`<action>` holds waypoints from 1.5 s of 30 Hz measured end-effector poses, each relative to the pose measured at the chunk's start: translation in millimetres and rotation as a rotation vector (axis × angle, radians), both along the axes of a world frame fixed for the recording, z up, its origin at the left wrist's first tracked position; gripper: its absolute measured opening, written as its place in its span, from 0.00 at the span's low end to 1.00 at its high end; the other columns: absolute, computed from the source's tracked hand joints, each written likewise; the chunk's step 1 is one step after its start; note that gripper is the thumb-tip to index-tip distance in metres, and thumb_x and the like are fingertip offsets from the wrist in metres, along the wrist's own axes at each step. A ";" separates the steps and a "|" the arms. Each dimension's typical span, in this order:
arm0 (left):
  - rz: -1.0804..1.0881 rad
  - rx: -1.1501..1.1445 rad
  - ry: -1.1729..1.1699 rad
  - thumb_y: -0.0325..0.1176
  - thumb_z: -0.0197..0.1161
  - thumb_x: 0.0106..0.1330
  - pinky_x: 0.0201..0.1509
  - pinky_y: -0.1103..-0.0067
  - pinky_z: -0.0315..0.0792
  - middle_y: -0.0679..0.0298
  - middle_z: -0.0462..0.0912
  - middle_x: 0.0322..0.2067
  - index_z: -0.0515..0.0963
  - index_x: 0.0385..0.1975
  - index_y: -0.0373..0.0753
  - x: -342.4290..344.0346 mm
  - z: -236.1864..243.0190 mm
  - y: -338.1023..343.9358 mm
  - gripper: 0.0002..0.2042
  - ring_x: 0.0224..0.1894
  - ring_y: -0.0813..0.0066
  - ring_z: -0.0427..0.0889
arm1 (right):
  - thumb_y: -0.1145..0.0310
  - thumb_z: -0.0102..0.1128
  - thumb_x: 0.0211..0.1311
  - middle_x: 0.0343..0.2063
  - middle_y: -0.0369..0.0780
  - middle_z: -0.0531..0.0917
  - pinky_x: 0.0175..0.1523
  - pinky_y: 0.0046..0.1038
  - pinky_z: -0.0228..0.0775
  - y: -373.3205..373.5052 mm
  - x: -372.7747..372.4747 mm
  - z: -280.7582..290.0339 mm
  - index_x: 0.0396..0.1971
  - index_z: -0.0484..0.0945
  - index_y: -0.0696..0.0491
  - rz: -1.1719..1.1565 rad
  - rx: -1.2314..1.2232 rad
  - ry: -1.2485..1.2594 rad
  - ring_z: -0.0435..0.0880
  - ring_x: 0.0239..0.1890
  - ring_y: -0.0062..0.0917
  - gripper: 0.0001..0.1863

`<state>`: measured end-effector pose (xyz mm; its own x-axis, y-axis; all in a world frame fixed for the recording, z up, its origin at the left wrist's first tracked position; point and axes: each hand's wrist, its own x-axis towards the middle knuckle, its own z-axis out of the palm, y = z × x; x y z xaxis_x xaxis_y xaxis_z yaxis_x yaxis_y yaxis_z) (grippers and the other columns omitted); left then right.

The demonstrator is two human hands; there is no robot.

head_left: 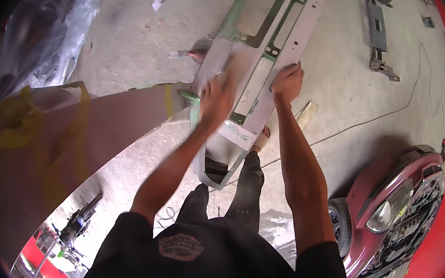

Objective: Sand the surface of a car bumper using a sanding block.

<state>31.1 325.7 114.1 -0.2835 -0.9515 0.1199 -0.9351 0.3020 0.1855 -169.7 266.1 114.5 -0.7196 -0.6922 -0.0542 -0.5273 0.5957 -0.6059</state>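
Note:
A long car body panel (297, 30) stretches away before me, coated in pinkish-grey primer with green patches and several rectangular cutouts. My left hand (215, 105) is on or just over the panel's left part, below the large cutout. Motion smears its fingers, so whether it holds anything is unclear. Along the panel's right edge, my right hand (288, 82) is closed, its fingers curled round the rim and partly hidden. A round container (203, 44) with something red at it lies left of the panel and is partly covered by it.
A curved panel (122, 109) with yellow tape reaches in from the left, close to my left arm. Clear plastic sheeting (76, 31) is beyond it. At right are a dark red car (373, 198), a grey metal bracket (376, 27), a cable (365, 124) and a pale block (307, 114).

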 end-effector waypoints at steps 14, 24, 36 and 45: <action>-0.154 -0.056 0.195 0.36 0.62 0.68 0.51 0.60 0.72 0.48 0.73 0.43 0.70 0.70 0.51 16.3 -6.3 41.0 0.29 0.43 0.50 0.75 | 0.59 0.39 0.76 0.49 0.52 0.80 0.52 0.47 0.74 2.4 -6.7 -3.7 0.61 0.74 0.58 0.019 -0.037 0.016 0.81 0.48 0.52 0.25; -0.022 -0.046 0.152 0.35 0.59 0.70 0.42 0.57 0.77 0.43 0.71 0.44 0.65 0.73 0.50 -10.5 14.1 -89.8 0.29 0.41 0.44 0.78 | 0.59 0.39 0.76 0.49 0.53 0.79 0.55 0.48 0.73 -5.5 6.7 5.8 0.61 0.73 0.59 0.011 -0.057 -0.021 0.80 0.51 0.52 0.25; 0.046 -0.069 0.189 0.37 0.61 0.68 0.44 0.59 0.76 0.44 0.72 0.43 0.70 0.68 0.48 -6.8 24.4 -102.7 0.26 0.43 0.45 0.77 | 0.59 0.38 0.76 0.50 0.53 0.79 0.54 0.48 0.73 -9.0 15.3 11.4 0.61 0.73 0.60 0.030 -0.058 -0.044 0.80 0.51 0.52 0.26; 0.015 -0.033 0.098 0.36 0.61 0.67 0.39 0.59 0.77 0.47 0.73 0.43 0.69 0.69 0.48 6.6 16.5 -41.5 0.28 0.41 0.46 0.80 | 0.54 0.34 0.76 0.52 0.49 0.80 0.53 0.53 0.73 -5.5 8.0 2.0 0.61 0.74 0.49 0.004 -0.070 -0.025 0.81 0.50 0.54 0.25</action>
<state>37.6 284.3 130.6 -0.2545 -0.9506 0.1778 -0.9173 0.2955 0.2669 -161.7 260.6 116.5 -0.7156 -0.6982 -0.0235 -0.5138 0.5489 -0.6593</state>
